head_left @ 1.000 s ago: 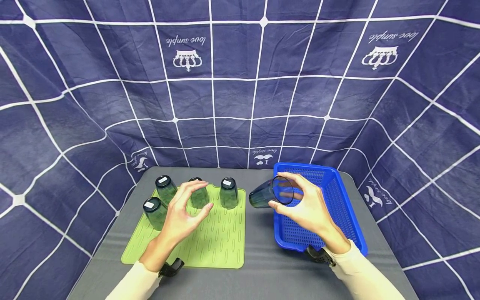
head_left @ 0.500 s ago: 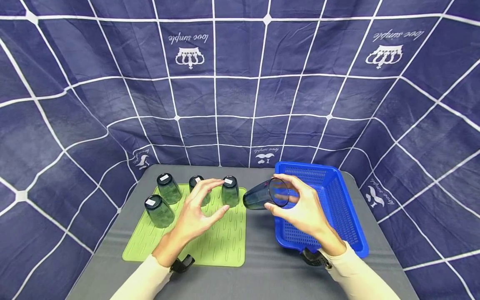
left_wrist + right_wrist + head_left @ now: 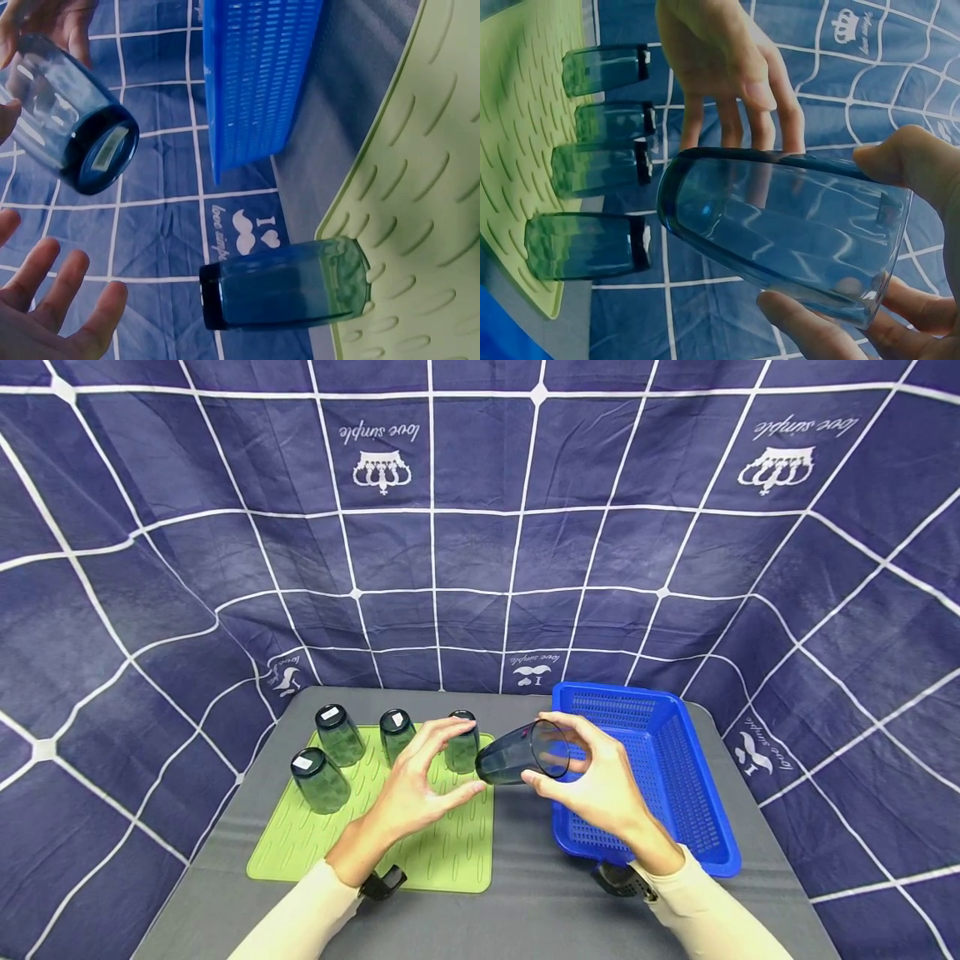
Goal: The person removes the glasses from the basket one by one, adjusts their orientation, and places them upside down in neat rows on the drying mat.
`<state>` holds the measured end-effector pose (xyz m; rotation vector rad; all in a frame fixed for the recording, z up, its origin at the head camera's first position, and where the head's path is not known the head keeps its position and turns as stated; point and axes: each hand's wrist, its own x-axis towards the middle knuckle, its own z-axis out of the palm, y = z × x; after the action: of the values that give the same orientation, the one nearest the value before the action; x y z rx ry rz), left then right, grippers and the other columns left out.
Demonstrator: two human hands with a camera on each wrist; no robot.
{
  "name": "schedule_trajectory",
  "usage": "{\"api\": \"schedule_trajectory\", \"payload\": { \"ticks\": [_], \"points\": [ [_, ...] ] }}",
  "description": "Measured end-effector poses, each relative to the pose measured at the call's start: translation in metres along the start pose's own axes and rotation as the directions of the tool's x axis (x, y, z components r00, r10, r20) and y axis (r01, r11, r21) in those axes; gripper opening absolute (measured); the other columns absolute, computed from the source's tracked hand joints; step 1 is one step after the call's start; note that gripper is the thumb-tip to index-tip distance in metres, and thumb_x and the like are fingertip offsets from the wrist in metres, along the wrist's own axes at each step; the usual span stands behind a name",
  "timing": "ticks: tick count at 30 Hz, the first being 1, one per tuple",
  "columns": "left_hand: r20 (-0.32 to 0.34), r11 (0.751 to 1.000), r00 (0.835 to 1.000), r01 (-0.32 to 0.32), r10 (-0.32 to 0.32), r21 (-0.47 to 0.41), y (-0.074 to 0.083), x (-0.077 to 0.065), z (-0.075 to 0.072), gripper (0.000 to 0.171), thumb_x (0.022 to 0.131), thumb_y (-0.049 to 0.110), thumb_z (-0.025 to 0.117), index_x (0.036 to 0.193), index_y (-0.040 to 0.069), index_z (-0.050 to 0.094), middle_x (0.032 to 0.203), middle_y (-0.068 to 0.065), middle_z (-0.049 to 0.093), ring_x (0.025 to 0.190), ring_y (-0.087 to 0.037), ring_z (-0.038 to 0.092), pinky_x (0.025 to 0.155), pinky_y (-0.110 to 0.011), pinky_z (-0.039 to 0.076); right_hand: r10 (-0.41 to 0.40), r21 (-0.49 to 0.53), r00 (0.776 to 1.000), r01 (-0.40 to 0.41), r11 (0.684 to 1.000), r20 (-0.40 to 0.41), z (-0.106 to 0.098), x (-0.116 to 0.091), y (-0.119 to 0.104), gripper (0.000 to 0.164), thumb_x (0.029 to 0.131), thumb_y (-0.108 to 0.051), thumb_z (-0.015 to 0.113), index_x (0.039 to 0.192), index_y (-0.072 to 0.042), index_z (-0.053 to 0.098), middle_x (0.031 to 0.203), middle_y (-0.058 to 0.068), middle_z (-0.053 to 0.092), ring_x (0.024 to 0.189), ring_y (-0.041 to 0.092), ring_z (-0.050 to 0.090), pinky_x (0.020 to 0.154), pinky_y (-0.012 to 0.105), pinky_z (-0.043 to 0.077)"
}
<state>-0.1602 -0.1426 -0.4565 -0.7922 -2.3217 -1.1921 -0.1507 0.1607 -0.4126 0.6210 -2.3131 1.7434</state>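
Observation:
My right hand (image 3: 603, 785) grips a clear blue-tinted drinking glass (image 3: 510, 758) near its rim, thumb on one side and fingers on the other. The glass lies tilted in the air, its thick dark base towards the left. Close to that base is my left hand (image 3: 416, 781), thumb and fingers spread with nothing between them. In the left wrist view a pale label (image 3: 110, 148) shows on the base, and the left fingers (image 3: 90, 330) stand apart from it. Several matching glasses (image 3: 321, 785) stand upside down on a green drying mat (image 3: 450, 860); the left hand partly covers one in the head view.
A blue perforated plastic basket (image 3: 701, 793) stands at the right on the grey table (image 3: 525, 902), partly behind the right hand. A dark blue curtain (image 3: 480, 552) with white grid lines hangs around the back and sides. Black wrist straps (image 3: 384, 883) show at both cuffs.
My left hand has moved right across the mat towards the held glass. The right hand has carried the glass a little left, its base now near the left fingertips.

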Motion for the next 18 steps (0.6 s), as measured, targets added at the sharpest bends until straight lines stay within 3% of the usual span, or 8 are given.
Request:
{"api": "schedule_trajectory", "payload": {
  "ticks": [8,13,18],
  "points": [
    [0.043,1.0,0.999,-0.026,0.027,-0.012,0.005,0.005,0.012,0.091,0.086,0.032,0.107,0.165,0.028,0.063,0.161,0.0,0.067,0.146,-0.024,0.068,0.107,-0.043,0.067,-0.011,0.039,1.0,0.011,0.999,0.015,0.003,-0.001,0.001,0.077,0.084,-0.005,0.104,0.152,-0.019,0.071,0.143,0.01,0.077,0.129,0.017,0.08,0.098,0.034,0.073],
    [0.065,0.999,0.998,-0.023,0.026,-0.041,0.005,0.006,0.018,0.092,0.086,0.031,0.107,0.166,0.028,0.062,0.163,0.0,0.066,0.147,-0.024,0.068,0.109,-0.045,0.068,-0.023,0.06,0.999,0.021,0.998,0.027,0.005,-0.001,0.001,0.076,0.085,-0.004,0.104,0.152,-0.018,0.071,0.145,0.011,0.076,0.131,0.023,0.079,0.099,0.035,0.073],
    [0.08,0.997,0.996,-0.033,0.038,-0.066,0.005,0.006,0.023,0.093,0.087,0.03,0.107,0.167,0.027,0.061,0.161,-0.003,0.067,0.143,-0.026,0.071,0.11,-0.044,0.069,-0.032,0.069,0.999,0.03,0.997,0.035,0.007,-0.001,0.0,0.077,0.085,-0.002,0.103,0.153,-0.018,0.071,0.147,0.01,0.075,0.132,0.02,0.079,0.1,0.036,0.073]
  ]
}}
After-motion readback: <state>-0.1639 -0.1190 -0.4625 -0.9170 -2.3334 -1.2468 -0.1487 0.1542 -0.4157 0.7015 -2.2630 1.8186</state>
